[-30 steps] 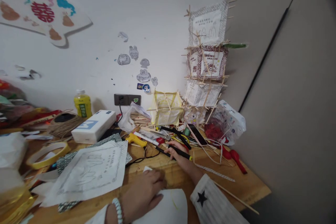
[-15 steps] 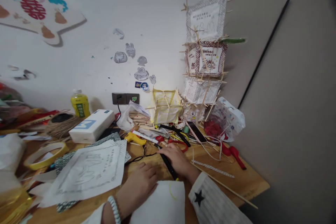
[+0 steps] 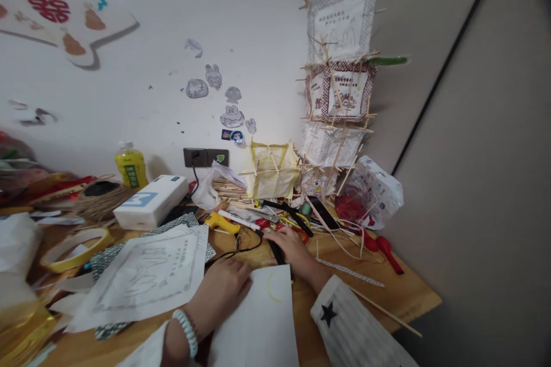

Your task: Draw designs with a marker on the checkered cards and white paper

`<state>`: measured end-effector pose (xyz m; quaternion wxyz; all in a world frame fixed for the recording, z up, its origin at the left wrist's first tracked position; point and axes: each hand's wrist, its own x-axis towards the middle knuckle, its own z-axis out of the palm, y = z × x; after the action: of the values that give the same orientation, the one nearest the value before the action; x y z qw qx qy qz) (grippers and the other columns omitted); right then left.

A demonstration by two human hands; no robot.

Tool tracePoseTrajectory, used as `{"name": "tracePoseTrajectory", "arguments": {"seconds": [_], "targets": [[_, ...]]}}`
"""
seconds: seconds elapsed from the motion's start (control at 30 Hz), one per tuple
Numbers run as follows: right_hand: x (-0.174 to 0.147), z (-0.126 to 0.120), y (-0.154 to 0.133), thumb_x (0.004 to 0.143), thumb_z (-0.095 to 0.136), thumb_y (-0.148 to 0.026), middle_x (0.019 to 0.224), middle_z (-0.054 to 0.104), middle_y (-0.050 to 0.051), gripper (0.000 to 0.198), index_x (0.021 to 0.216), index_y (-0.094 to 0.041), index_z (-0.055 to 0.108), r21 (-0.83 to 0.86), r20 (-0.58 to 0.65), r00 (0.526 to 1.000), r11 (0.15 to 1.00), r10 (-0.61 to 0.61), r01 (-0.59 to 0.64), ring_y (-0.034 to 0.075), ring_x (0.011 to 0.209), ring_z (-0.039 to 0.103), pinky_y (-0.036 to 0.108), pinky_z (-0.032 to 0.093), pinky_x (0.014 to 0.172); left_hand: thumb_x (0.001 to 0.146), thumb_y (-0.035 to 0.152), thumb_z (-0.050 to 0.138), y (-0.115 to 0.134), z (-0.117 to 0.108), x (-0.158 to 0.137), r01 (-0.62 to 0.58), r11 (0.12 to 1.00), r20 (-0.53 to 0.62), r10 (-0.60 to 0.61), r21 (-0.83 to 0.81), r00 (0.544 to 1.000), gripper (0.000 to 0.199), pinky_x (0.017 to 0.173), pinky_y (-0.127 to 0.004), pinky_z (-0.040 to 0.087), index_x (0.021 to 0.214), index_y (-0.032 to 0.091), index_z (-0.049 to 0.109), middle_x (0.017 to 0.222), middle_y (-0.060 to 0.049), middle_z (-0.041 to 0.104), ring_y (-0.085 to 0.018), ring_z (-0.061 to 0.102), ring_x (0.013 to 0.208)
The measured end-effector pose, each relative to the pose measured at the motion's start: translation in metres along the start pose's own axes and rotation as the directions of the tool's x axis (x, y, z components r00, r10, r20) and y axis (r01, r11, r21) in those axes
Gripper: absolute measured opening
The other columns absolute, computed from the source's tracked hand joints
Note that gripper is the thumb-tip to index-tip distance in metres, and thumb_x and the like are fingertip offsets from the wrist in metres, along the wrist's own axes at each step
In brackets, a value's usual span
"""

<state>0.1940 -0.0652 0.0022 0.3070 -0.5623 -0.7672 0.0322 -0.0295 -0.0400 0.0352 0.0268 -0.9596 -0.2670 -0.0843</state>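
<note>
A white sheet of paper (image 3: pixel 258 321) with a short yellow curve drawn near its top lies before me on the table. My left hand (image 3: pixel 226 287) is closed at the paper's left edge, fingers together and bent; its thumb is hidden. A bracelet of pale beads circles that wrist. Beyond the paper's top right corner, my right hand (image 3: pixel 295 249) is closed round a black marker (image 3: pixel 275 251). The marker slants across the table, its lower end partly behind the paper, where a bit of yellow shows.
A drawn sheet (image 3: pixel 150 272) and yellow tape roll (image 3: pixel 101 238) lie left. Behind are a yellow glue gun (image 3: pixel 221 222), a tissue box (image 3: pixel 152 200), a phone (image 3: pixel 322 213) and a yellow paper-and-stick frame (image 3: pixel 273 175). A tall paper-and-stick tower (image 3: pixel 340 92) stands back right. A thin stick (image 3: pixel 387 312) overhangs the edge.
The paper has slid away from me and slightly left, now covering the marker's lower end. My left hand has shifted slightly left and forward; my right hand has moved slightly right and forward.
</note>
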Motion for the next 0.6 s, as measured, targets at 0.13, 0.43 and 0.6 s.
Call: {"name": "tracePoseTrajectory", "arguments": {"seconds": [0.13, 0.43, 0.6], "targets": [[0.0, -0.01, 0.008, 0.077, 0.063, -0.016, 0.115, 0.064, 0.003, 0.047, 0.122, -0.028, 0.057, -0.104, -0.1, 0.991, 0.99, 0.084, -0.094, 0.025, 0.104, 0.049, 0.037, 0.039, 0.09, 0.082, 0.015, 0.049, -0.003, -0.002, 0.0, -0.012, 1.0, -0.017, 0.012, -0.002, 1.0, 0.025, 0.079, -0.04, 0.042, 0.104, 0.017, 0.059, 0.099, -0.01, 0.064, -0.026, 0.057, 0.091], [0.001, -0.008, 0.005, 0.083, 0.057, -0.026, 0.102, 0.063, 0.008, 0.036, 0.118, -0.021, 0.058, 0.006, -0.349, 0.922, 0.985, 0.166, -0.175, 0.024, 0.097, 0.054, 0.039, 0.043, 0.087, 0.085, 0.025, 0.047, -0.001, 0.0, -0.005, 0.017, 0.999, 0.012, -0.017, 0.032, 1.0, 0.027, 0.084, -0.046, 0.04, 0.106, 0.02, 0.063, 0.104, -0.013, 0.061, -0.03, 0.054, 0.097], [-0.001, -0.001, -0.004, 0.087, 0.048, -0.035, 0.105, 0.063, 0.008, 0.031, 0.115, -0.022, 0.055, 0.28, -0.449, 0.843, 0.942, 0.297, -0.183, 0.023, 0.098, 0.057, 0.038, 0.045, 0.089, 0.081, 0.021, 0.046, 0.001, -0.005, -0.006, 0.175, 0.983, 0.021, -0.176, 0.049, 0.984, 0.027, 0.084, -0.045, 0.04, 0.101, 0.014, 0.064, 0.101, -0.014, 0.063, -0.03, 0.055, 0.097]]}}
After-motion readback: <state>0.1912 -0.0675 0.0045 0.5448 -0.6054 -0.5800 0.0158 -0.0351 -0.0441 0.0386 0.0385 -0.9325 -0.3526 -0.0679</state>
